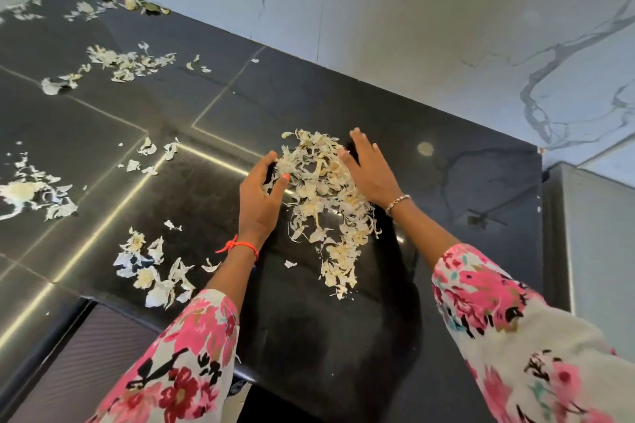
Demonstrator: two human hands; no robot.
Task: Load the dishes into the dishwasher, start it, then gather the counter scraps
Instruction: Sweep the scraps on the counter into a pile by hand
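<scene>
Lying heaped on the black counter [464, 182], near its front edge: a pile of pale peel scraps [323, 196]. Cupped against its left side, the left hand [259, 197], fingers bent, thumb apart, gripping nothing. Laid against its right side, the right hand [369, 170], fingers straight. Farther left, looser scraps [151, 268] scattered across the counter. Behind, a white marbled wall [412, 27].

Light was bright and even, and the glossy black table [240, 96] threw back long streaks of glare on its left side and a round spot near the wall [446, 10]. The scraps [323, 189] at the centre were sharp, while the floral sleeves [532, 336] at the bottom edge were smeared and stretched by the wide lens.
</scene>
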